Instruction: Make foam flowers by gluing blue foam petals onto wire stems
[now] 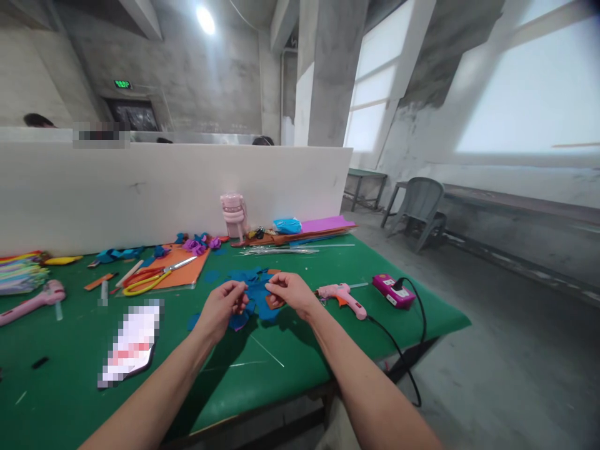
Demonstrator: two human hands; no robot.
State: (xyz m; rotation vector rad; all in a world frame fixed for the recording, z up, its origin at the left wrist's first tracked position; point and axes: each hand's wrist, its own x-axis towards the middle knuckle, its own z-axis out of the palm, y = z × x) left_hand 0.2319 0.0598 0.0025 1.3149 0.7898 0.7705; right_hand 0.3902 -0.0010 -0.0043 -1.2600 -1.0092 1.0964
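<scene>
Blue pieces (257,290), clustered on the green table (262,394), between and beneath both hands. Left hand (222,306): thumb and fingertips drawn together at the cluster's left side. Right hand (291,295): thumb and fingers bent inward at its right side. Pinching of a blue piece by either: impossible to tell. Just right of the right hand: glue gun (344,297), pink; farther right, magenta box (392,291), with plug fitted. To the left: phone (131,347), pixelated; beyond, scissors (159,275), partly on an orange sheet (192,272). Farthest back: white partition (164,194).

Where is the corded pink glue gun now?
In the head view, the glue gun lies right of center on the table, between the right hand and the purple socket.
</scene>
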